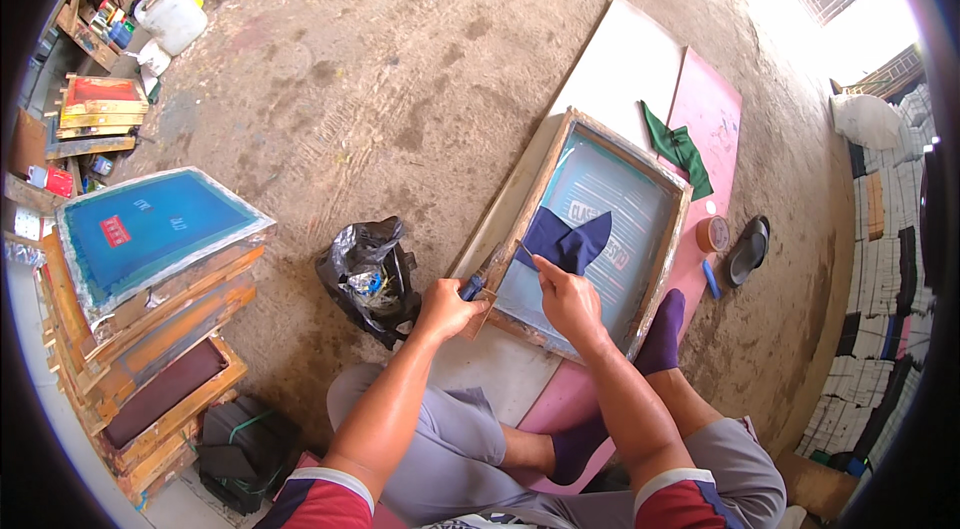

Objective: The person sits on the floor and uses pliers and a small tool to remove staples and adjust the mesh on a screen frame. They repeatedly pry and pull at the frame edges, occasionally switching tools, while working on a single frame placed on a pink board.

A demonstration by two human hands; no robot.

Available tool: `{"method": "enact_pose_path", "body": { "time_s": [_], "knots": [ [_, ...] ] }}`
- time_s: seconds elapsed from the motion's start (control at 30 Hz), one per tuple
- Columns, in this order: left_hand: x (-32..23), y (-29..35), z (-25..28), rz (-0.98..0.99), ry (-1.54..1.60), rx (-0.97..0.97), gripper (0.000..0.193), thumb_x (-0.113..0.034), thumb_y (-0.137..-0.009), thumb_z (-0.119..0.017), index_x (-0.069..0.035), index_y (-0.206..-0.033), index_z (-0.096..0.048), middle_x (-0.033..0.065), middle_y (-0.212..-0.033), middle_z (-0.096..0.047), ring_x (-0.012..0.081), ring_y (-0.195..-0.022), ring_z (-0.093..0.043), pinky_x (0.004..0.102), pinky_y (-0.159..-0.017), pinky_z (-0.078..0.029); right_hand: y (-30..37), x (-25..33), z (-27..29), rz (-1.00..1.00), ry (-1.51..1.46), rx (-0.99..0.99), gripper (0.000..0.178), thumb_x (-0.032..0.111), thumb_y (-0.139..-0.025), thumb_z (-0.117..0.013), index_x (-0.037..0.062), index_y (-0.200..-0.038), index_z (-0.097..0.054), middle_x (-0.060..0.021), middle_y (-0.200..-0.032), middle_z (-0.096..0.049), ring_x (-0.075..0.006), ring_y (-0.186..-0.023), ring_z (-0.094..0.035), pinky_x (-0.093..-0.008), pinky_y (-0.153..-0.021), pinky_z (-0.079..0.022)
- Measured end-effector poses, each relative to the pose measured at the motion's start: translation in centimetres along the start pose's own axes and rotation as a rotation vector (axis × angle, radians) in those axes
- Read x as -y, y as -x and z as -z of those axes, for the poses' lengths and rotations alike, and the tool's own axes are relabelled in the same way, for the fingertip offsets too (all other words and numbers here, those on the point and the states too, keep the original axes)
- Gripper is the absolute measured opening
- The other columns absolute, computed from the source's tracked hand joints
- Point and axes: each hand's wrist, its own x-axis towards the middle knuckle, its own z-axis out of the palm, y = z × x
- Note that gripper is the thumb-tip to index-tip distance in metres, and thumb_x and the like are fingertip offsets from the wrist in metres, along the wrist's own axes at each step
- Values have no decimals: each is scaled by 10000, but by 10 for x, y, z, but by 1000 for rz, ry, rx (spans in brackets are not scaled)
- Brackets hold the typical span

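Observation:
A wooden-framed printing screen (545, 151) with pale blue mesh lies tilted in front of me. My left hand (447, 310) is closed at the frame's near left corner, around a small dark blue object (471, 288) whose kind I cannot make out. Beside those fingers is a flat brown piece (476, 320), partly hidden. Over the mesh, my right hand (570, 301) pinches a thin, narrow stick-like tool (526, 251), its tip towards the frame's left side. A folded navy cloth (570, 241) lies on the mesh just beyond my right fingers.
White and pink boards (715, 94) lie under the screen. A green cloth (678, 147), tape roll (712, 234), blue pen-like object (711, 280) and dark sandal (747, 251) are at right. Left are a black plastic bag (335, 269) and stacked frames (165, 219).

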Motion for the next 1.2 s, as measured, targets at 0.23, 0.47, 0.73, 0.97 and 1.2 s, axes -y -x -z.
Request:
{"method": "enact_pose_path", "body": {
  "time_s": [0.23, 0.47, 0.73, 0.97, 1.2],
  "knots": [
    [11, -5, -4, 17, -85, 4, 307, -236, -763, -890, -2, -925, -774, 153, -795, -752, 220, -741, -718, 396, -709, -535, 3, 31, 3, -84, 178, 111, 543, 123, -921, -565, 199, -1457, -610, -245, -928, -739, -427, -845, -732, -522, -740, -584],
    [6, -4, -7, -34, -93, -38, 321, -243, -765, -888, 20, -888, -750, 146, -739, -717, 210, -695, -685, 405, -674, -515, -1, 4, -18, 23, -60, -70, 421, 182, -985, -573, 223, -1396, -655, -260, -824, -713, -419, -793, -723, -536, -704, -569],
    [0, -2, -6, -13, -118, -33, 323, -281, -760, -875, -7, -889, -762, 217, -797, -736, 365, -780, -740, 451, -725, -547, -5, 10, 4, -72, -125, 62, 449, 139, -968, -550, 198, -1398, -662, -219, -1010, -754, -432, -942, -723, -511, -868, -573],
    [12, -5, -6, -24, -60, -48, 353, -270, -739, -894, 23, -864, -742, 181, -743, -717, 274, -703, -708, 422, -695, -531, -18, -16, 2, 5, -304, 99, 382, 190, -1016, -555, 216, -1376, -679, -227, -978, -751, -441, -943, -715, -527, -864, -568],
    [14, -8, -5, -3, -11, -41, 334, -254, -745, -895, 20, -847, -733, 170, -718, -694, 255, -666, -677, 421, -682, -520, -7, 4, 12, 93, 13, -10, 355, 179, -1007, -573, 198, -1339, -697, -226, -882, -743, -432, -799, -724, -517, -742, -581]
  ]
}}
